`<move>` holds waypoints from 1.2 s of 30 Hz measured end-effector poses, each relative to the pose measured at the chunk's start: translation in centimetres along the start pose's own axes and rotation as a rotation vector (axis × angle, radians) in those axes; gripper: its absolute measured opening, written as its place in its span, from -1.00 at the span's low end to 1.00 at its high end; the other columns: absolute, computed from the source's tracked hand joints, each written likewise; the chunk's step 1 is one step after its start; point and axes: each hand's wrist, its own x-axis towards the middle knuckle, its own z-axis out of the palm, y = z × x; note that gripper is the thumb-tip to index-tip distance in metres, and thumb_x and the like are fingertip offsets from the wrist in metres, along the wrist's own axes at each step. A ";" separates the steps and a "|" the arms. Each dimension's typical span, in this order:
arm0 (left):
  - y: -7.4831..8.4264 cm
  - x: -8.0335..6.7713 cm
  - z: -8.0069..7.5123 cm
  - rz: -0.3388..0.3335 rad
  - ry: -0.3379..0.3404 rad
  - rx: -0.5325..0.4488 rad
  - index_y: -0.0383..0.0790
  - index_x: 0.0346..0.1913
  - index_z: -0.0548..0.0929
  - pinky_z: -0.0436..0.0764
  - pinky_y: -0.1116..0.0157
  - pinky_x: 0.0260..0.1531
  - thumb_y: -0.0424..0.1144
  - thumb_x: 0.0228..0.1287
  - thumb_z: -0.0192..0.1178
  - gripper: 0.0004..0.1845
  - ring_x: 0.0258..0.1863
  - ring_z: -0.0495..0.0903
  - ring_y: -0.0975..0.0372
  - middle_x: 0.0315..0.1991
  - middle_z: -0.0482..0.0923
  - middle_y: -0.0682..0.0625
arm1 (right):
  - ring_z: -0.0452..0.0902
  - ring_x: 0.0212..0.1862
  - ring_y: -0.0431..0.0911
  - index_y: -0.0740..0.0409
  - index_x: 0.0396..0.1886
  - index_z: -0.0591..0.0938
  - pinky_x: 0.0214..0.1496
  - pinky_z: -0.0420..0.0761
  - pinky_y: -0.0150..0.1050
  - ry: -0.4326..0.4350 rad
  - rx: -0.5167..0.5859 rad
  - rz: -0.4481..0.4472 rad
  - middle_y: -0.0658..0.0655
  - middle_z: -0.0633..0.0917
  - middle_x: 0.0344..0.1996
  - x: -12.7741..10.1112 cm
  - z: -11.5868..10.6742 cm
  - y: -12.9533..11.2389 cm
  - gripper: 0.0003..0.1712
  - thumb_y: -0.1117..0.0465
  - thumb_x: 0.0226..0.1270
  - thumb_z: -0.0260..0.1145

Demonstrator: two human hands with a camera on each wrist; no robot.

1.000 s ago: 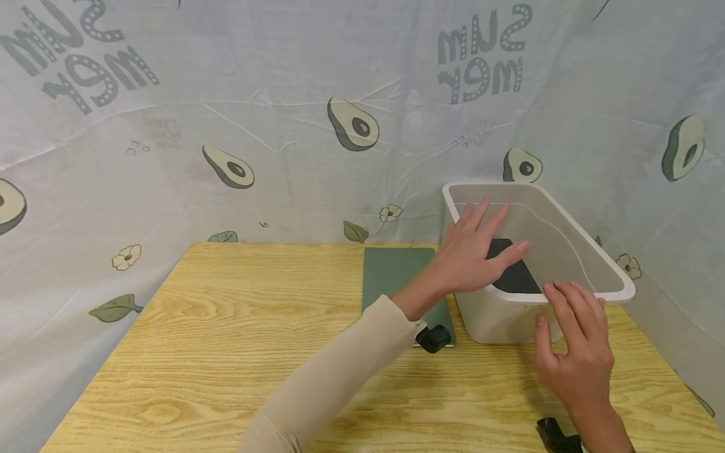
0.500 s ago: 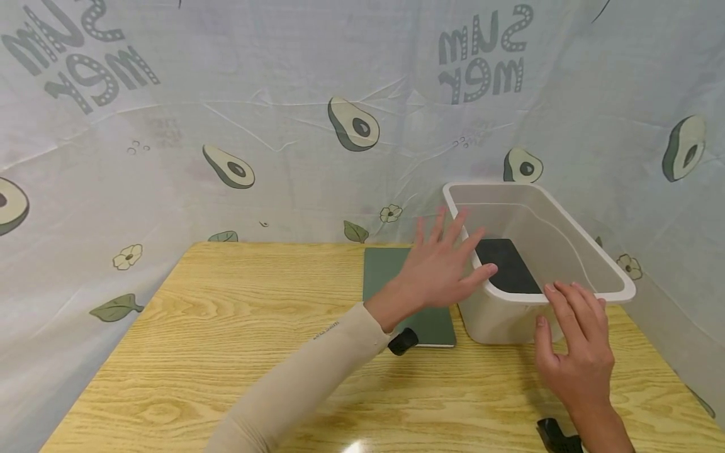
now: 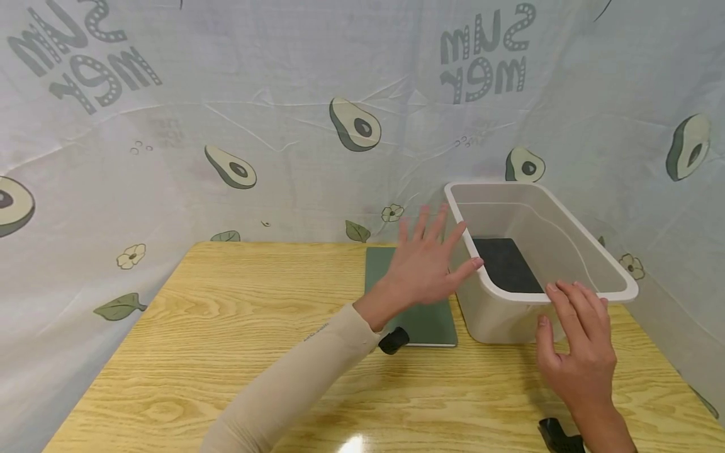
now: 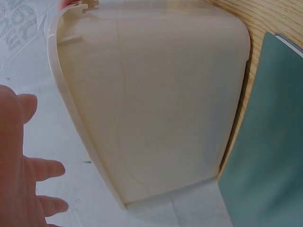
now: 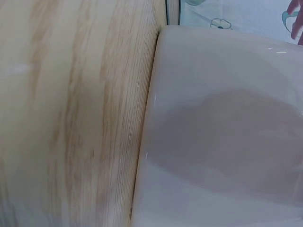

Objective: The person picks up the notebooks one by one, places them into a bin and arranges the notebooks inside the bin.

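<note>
A white plastic bin (image 3: 498,318) stands at the right of the table. Inside, a dark, flat, rectangular thing (image 3: 506,265) lies on its bottom. My left hand (image 3: 420,270), fingers spread and holding nothing, hovers left of the bin, over a green notebook (image 3: 433,324) on the table. In the left wrist view, the left hand (image 4: 14,165) is apart from the outer wall of the bin (image 4: 161,104). At the bin's near right corner, the fingertips of my right hand (image 3: 580,352) rest on the rim, with the thumb in front of the wall.
The wooden table (image 3: 238,314) extends left of the notebook and in front of the bin. A pale curtain (image 3: 283,126) printed with avocados hangs behind and at both sides, close to the bin. Black wrist cameras (image 3: 393,340) sit at both wrists.
My left hand has moved left, from over the bin's opening to above the notebook, uncovering more of the dark flat thing. The right hand has stayed at the rim.
</note>
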 end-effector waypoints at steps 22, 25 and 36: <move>-8.0 -3.4 0.6 -0.203 0.015 -0.091 0.15 0.73 0.10 -0.19 -0.39 0.63 0.42 0.59 -0.15 -0.18 0.76 -0.26 -0.19 0.79 -0.23 -0.12 | 0.52 0.24 0.45 0.36 0.18 0.73 0.64 0.27 0.28 -0.007 -0.014 -0.014 0.49 0.72 0.12 0.0 -0.1 0.1 -0.49 0.07 0.53 0.17; -9.1 -4.1 0.4 -0.238 0.015 -0.110 0.13 0.74 0.09 -0.21 -0.37 0.64 0.41 0.59 -0.13 -0.17 0.76 -0.26 -0.18 0.79 -0.24 -0.13 | 0.52 0.23 0.45 0.37 0.17 0.74 0.65 0.28 0.21 0.001 -0.011 -0.016 0.49 0.72 0.11 0.0 -0.1 0.1 -0.50 0.08 0.52 0.17; -12.4 -6.4 0.2 -0.304 0.031 -0.159 0.07 0.74 0.08 -0.27 -0.40 0.62 0.37 0.59 -0.08 -0.16 0.76 -0.32 -0.20 0.78 -0.30 -0.18 | 0.52 0.26 0.43 0.35 0.19 0.73 0.61 0.27 0.36 -0.013 -0.024 -0.001 0.48 0.72 0.12 -0.4 -0.2 0.2 -0.48 0.05 0.54 0.16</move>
